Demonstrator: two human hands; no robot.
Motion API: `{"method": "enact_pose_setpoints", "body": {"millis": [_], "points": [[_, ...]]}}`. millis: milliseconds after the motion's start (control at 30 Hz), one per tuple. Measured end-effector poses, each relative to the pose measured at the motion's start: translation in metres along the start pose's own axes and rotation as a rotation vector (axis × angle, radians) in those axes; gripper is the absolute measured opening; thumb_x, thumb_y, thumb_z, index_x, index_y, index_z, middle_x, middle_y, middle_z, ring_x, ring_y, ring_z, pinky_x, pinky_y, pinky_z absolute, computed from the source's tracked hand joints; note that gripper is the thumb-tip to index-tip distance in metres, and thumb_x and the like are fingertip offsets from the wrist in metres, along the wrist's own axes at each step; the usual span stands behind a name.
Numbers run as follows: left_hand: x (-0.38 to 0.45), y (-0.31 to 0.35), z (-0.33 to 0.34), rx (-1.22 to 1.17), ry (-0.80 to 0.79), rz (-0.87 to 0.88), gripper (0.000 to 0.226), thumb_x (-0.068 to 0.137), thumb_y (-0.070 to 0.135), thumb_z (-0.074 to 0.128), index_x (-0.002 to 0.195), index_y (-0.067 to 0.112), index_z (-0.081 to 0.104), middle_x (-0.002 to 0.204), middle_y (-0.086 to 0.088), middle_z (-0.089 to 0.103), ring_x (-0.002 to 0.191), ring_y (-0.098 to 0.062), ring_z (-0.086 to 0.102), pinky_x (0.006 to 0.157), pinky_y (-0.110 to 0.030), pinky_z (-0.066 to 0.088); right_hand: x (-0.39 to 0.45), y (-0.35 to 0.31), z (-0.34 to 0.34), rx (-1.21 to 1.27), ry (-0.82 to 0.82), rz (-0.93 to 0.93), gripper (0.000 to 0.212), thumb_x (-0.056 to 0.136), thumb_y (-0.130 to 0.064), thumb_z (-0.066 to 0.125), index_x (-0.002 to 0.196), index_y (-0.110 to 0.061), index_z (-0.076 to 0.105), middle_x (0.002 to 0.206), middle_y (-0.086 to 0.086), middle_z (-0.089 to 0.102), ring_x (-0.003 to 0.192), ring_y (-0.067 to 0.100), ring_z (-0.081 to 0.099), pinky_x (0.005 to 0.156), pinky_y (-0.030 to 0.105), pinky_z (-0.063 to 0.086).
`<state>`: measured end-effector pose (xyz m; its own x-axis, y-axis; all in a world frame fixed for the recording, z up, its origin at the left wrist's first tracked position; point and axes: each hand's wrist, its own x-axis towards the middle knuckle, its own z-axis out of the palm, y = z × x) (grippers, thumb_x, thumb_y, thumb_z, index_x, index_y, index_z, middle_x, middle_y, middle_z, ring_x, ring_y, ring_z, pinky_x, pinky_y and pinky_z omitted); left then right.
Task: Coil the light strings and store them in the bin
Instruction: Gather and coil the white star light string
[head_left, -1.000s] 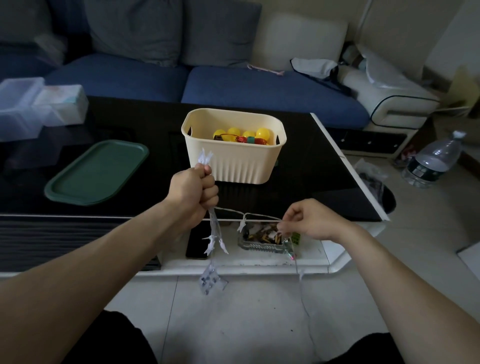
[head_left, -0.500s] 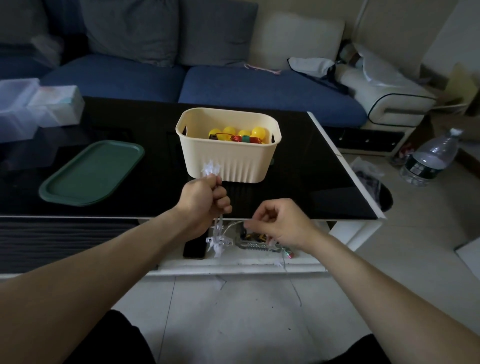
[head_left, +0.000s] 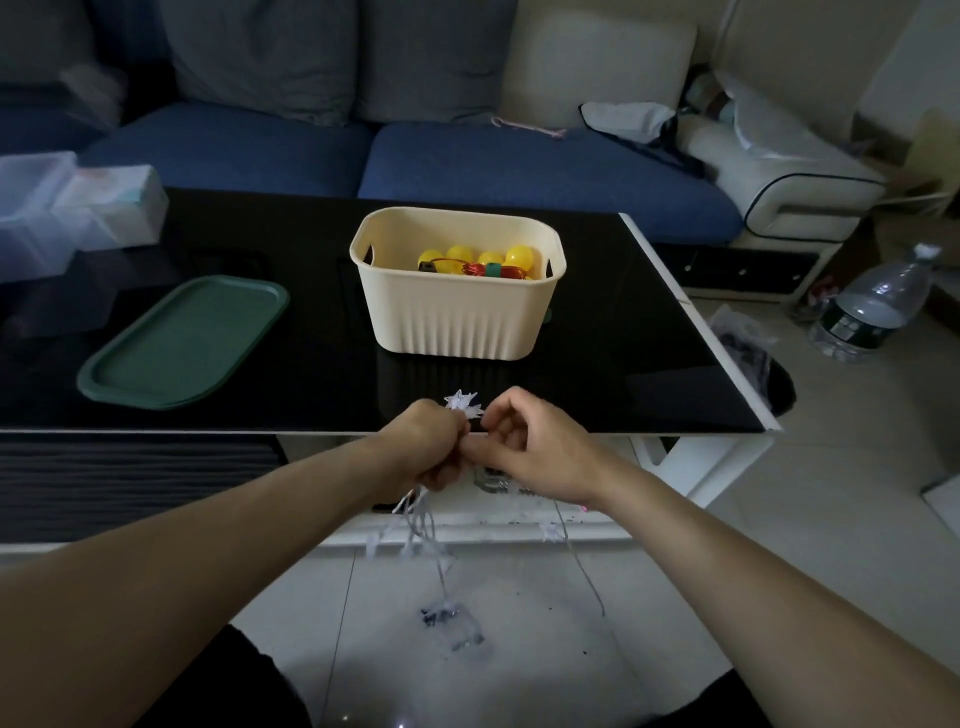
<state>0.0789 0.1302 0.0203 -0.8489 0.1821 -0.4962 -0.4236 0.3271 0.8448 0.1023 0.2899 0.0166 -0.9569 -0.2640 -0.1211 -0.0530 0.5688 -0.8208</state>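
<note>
Your left hand (head_left: 423, 449) is clenching the light string (head_left: 415, 525), hanging vertically at centre frame; right hand (head_left: 524, 457) fingers are pinching it beside the desk (head_left: 311, 415) edge, below the bin (head_left: 452, 317).

Ahead: bin (head_left: 457, 317) stands on table (head_left: 623, 364), top open.
Left: green tray (head_left: 182, 343).
Between bin and hands: bare tabletop.

Beyond the hands stood a cream bin (head_left: 457, 317) with vertical ribbing, holding yellow bulbs (head_left: 488, 258) on red wire. The light string (head_left: 464, 404) gripped in the left hand (head_left: 426, 447) was white. Left of it lay a dark green tray (head_left: 182, 343) on the glossy black desk (head_left: 623, 364).
</note>
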Motion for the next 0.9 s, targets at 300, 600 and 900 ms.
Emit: {"method": "enact_pose_setpoints", "body": {"millis": [300,600,900], "points": [[0.001,0.005,-0.013,-0.125,0.131,0.036,0.030,0.101,0.016,0.035,0.075,0.014,0.049,0.054,-0.003,0.051,0.039,-0.014,0.031,0.043,-0.021,0.023,-0.011,0.030,-0.034,-0.129,-0.345,0.392,0.035,0.098,-0.039,0.063,0.085,-0.009,0.074,0.061,-0.002,0.065,0.053,0.011,0.054,0.064,0.033,0.045],[-0.001,0.005,-0.004,-0.106,0.071,0.125,0.028,0.101,0.011,0.038,0.076,0.012,0.051,0.055,-0.005,0.056,0.044,-0.018,0.044,0.048,-0.026,0.036,-0.012,0.006,-0.035,0.876,-0.120,0.461,0.026,0.102,-0.011,0.051,0.113,0.000,0.071,0.082,0.008,0.073,0.062,0.013,0.065,0.058,0.025,0.055],[-0.007,0.007,0.003,-0.137,-0.097,0.205,0.031,0.102,0.012,0.036,0.081,0.004,0.058,0.061,-0.006,0.058,0.046,-0.020,0.045,0.053,-0.030,0.033,-0.010,-0.015,-0.008,0.904,0.115,0.261,0.010,0.085,-0.010,0.073,0.094,-0.013,0.074,0.080,0.005,0.074,0.063,0.009,0.063,0.058,0.023,0.045]]}}
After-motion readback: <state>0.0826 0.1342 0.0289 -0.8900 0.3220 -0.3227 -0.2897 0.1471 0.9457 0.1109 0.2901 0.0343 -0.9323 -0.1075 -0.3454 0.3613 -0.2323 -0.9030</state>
